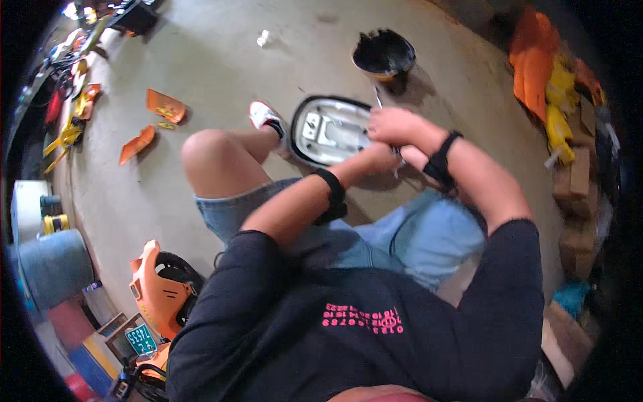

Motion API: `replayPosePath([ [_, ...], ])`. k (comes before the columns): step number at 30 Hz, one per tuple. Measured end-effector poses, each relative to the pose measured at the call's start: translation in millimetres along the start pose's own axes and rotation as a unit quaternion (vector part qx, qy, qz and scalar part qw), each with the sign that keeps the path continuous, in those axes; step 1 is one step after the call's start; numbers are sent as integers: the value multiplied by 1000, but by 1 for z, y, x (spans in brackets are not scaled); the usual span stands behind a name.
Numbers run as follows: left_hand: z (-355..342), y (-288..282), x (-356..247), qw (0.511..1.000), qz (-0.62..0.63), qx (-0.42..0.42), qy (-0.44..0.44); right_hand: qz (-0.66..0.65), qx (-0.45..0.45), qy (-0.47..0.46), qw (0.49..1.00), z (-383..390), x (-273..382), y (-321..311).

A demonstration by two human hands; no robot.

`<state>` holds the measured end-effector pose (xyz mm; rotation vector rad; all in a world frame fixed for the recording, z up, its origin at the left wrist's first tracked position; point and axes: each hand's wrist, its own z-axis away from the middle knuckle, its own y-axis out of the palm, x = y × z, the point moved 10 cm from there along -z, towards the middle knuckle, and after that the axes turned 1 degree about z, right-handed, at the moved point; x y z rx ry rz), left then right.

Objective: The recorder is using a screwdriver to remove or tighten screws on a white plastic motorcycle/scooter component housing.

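Concrete floor (221,74) spreads bare ahead, orange panels (161,107) lining its left edge. Both hands, left hand (376,159) and right hand (395,125), close together gripping an oval black-rimmed part (328,130) beside a black bucket (384,55).

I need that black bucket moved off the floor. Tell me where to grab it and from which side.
Probably take the black bucket by its round rim, coming down from above on the far side. It stands upright and open-topped on the concrete floor, clear all round except toward the seat pan, where the left hand and right hand work. No handle is visible.
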<state>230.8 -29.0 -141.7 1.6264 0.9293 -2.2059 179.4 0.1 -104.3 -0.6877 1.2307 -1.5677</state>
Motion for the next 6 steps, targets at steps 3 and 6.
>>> replayPosePath([
  [3, 20, -14, -1, 990, 18, -101, -102, 11, 10, -39, 999, -5, 1, 12],
  [6, 34, -14, 19, 931, 247, -213, -163, -9, 24, -57, 998, -12, 5, 14],
])
